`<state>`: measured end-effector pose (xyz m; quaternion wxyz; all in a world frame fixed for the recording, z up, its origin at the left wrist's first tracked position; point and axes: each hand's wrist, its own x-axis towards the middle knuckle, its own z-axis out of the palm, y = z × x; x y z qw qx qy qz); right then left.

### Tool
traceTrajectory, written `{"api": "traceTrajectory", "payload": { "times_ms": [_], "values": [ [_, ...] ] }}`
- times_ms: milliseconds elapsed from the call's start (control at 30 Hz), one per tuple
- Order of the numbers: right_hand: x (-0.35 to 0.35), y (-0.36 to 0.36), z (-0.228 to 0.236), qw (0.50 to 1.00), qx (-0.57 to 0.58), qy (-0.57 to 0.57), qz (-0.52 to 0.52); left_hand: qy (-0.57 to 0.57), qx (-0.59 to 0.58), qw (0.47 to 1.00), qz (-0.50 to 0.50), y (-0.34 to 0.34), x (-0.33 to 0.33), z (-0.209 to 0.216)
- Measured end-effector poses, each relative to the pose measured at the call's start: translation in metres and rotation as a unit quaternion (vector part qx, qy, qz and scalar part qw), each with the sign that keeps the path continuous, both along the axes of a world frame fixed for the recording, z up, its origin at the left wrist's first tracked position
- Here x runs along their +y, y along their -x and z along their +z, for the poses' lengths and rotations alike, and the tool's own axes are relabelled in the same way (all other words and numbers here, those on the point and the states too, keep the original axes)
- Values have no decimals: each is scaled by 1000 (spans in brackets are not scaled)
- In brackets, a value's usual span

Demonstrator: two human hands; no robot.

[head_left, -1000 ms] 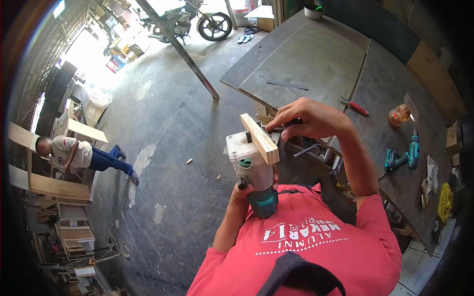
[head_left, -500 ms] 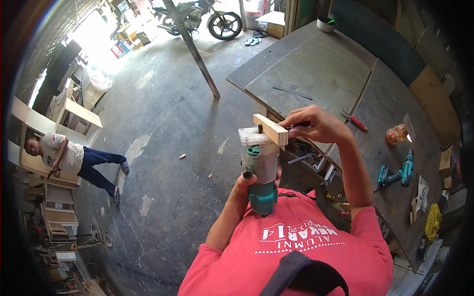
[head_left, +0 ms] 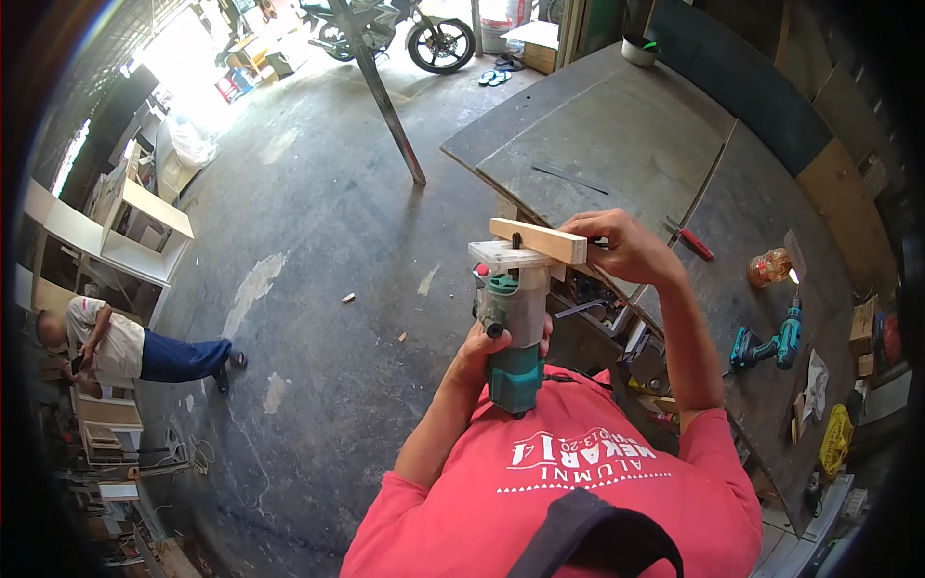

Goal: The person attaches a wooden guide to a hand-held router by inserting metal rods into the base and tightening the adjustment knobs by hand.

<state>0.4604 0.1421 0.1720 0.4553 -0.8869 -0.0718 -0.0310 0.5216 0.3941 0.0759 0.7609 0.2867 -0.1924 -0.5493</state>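
Head view: the teal power tool (head_left: 515,379) stands base-up in the left hand (head_left: 470,355), whose fingers wrap its barrel. It looks fairly heavy, rigid and smooth; the barrel seems the sound hold, below the clear base plate (head_left: 496,253), which could crack if knocked. The wooden strip (head_left: 541,240), above those fingers at the plate, should be light and stiff, best taken by its ends. The right hand (head_left: 628,249) has its fingers bent at the strip's right end; what they pinch, I cannot tell. Since half a second ago, the strip has swung nearer level and the plate shows more edge-on.
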Motion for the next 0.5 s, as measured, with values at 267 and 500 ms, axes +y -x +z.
{"api": "traceTrajectory", "payload": {
  "times_ms": [267,500],
  "values": [
    [84,41,-54,917,-162,-215,-296,-45,-77,991,100,-18,-9,-6],
    [123,24,-102,947,-62,-246,-197,-87,-96,973,189,-5,-2,-34]
  ]
}}
